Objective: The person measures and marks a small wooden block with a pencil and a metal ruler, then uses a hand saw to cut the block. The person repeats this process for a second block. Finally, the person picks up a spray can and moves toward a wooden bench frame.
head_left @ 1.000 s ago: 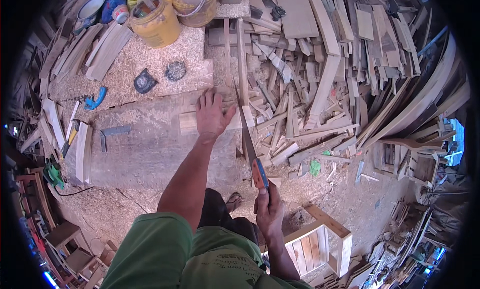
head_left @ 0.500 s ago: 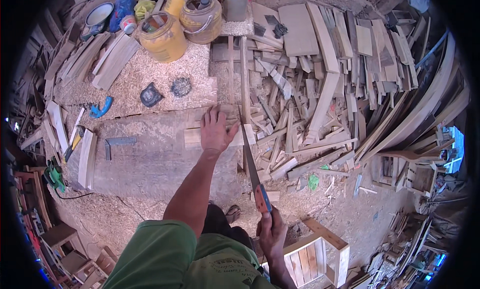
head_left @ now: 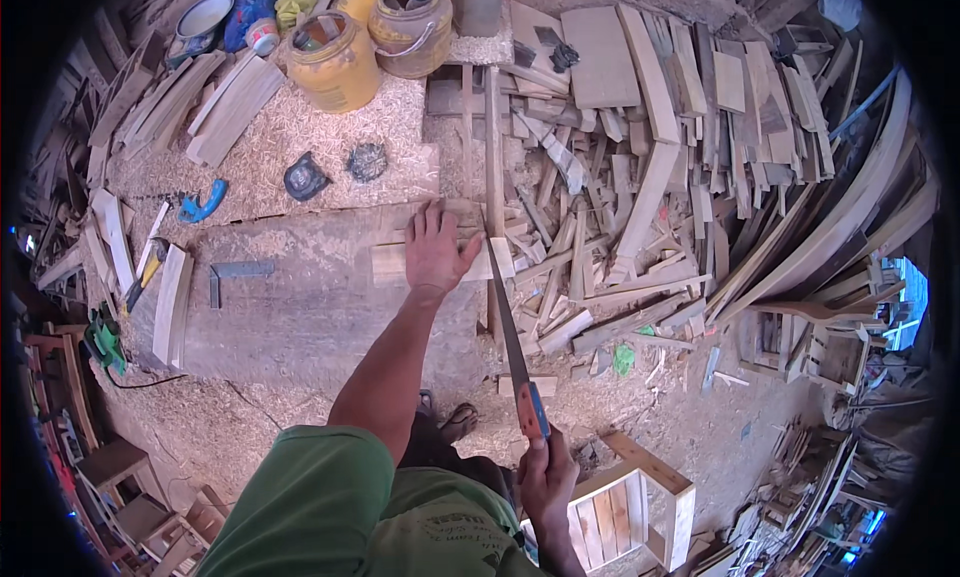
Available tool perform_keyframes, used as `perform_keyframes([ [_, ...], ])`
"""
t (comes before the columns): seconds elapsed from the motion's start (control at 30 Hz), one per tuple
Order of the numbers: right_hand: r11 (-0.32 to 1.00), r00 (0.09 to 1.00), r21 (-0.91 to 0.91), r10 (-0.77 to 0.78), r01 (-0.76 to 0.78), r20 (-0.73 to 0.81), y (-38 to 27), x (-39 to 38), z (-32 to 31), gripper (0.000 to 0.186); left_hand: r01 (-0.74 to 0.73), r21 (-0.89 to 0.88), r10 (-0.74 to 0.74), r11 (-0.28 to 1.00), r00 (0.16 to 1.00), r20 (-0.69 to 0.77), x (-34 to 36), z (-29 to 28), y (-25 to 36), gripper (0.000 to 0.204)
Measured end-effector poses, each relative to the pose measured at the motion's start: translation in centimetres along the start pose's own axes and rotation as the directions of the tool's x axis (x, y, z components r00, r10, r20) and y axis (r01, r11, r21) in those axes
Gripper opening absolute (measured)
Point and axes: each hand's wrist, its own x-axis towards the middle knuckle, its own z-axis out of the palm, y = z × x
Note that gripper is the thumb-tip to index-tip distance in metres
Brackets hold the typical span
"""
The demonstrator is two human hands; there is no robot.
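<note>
My left hand [head_left: 435, 257] lies flat, fingers spread, on a short pale wood board [head_left: 389, 264] near the right end of the worn workbench [head_left: 300, 327]. The board's end sticks out past the bench edge. My right hand [head_left: 547, 472] is closed round the red and blue handle of a handsaw [head_left: 511, 327], low and close to my body. The saw blade points away from me, its tip at the board's projecting end, just right of my left thumb. How deep any cut goes cannot be made out.
A metal square [head_left: 245, 269] and a curved wood piece [head_left: 174, 307] lie on the bench, left. Beyond are a blue-handled tool [head_left: 203, 203] and yellow buckets [head_left: 335, 77]. Wood offcuts [head_left: 600, 247] heap up on the right. A slatted wooden frame [head_left: 610, 517] stands by my right arm.
My right hand has drawn the handsaw back toward me, so its tip has come nearer the board. My left hand stays on the board. The whole view has shifted slightly.
</note>
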Motion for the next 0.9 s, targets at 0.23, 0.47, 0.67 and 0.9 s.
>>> perform_keyframes([
  [0.23,0.919,0.91,-0.083,-0.393,0.386,-0.128,-2.2,14.7,8.1,0.043,-0.061,0.033,0.063,0.998,0.996,-0.062,-0.5,0.1,-0.2,0.059],
  [0.47,0.996,0.996,-0.043,-0.077,0.074,-0.055,0.1,0.1,1.9,0.039,0.02,-0.001,-0.02,1.0,1.0,0.008,-0.5,0.1,-0.6,0.062],
  [0.67,0.964,0.969,-0.145,-0.233,0.221,-0.078,-0.1,7.3,5.5,0.043,-0.048,0.036,0.049,0.998,0.998,-0.026,-0.8,0.4,-0.6,0.065],
  [0.9,0.967,0.964,-0.053,-0.253,0.249,-0.085,0.2,8.7,7.4,0.039,-0.183,-0.098,0.195,0.978,0.972,0.13,-0.6,-0.5,-3.6,0.079],
])
